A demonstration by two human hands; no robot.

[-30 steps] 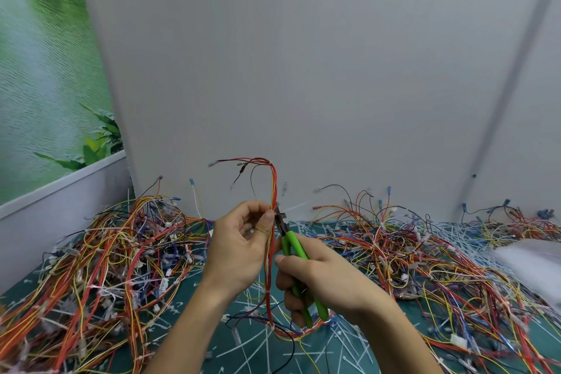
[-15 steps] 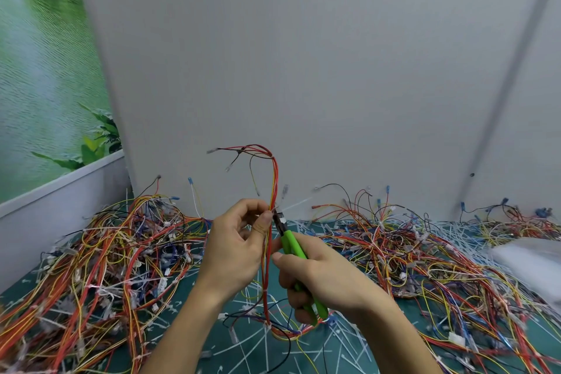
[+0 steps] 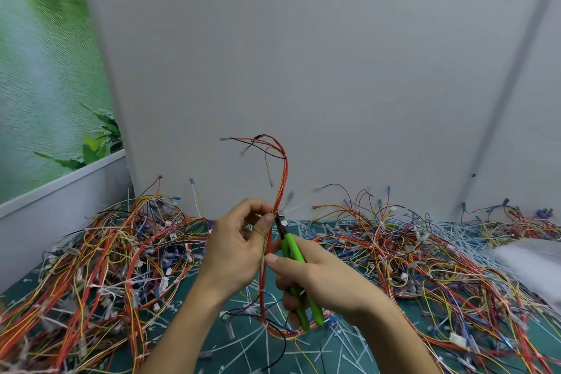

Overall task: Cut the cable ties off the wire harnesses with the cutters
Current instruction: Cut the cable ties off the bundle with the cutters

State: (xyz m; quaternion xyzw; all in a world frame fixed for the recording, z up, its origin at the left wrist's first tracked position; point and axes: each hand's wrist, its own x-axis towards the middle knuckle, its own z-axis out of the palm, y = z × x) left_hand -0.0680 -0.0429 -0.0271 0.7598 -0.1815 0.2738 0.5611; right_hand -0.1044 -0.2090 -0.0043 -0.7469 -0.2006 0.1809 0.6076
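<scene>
A red, yellow and black wire harness point(image 3: 283, 179) stands upright in front of me, its loose ends curling left at the top. My left hand point(image 3: 236, 249) pinches it between thumb and fingers about halfway up. My right hand point(image 3: 315, 279) grips green-handled cutters point(image 3: 293, 255), their dark jaws pointing up against the harness right beside my left thumb. A white cable tie point(image 3: 293, 209) sticks out to the right at the jaws. The harness's lower end loops on the green mat point(image 3: 243, 340).
Big tangled heaps of coloured harnesses lie on the left point(image 3: 100, 270) and on the right point(image 3: 425, 258). Cut white tie pieces point(image 3: 343, 340) litter the mat. A white bag point(image 3: 537, 267) sits at the right edge. Grey wall panels stand close behind.
The held harness and both hands have risen slightly in view. The cutter jaws have stayed at the same spot beside my left thumb.
</scene>
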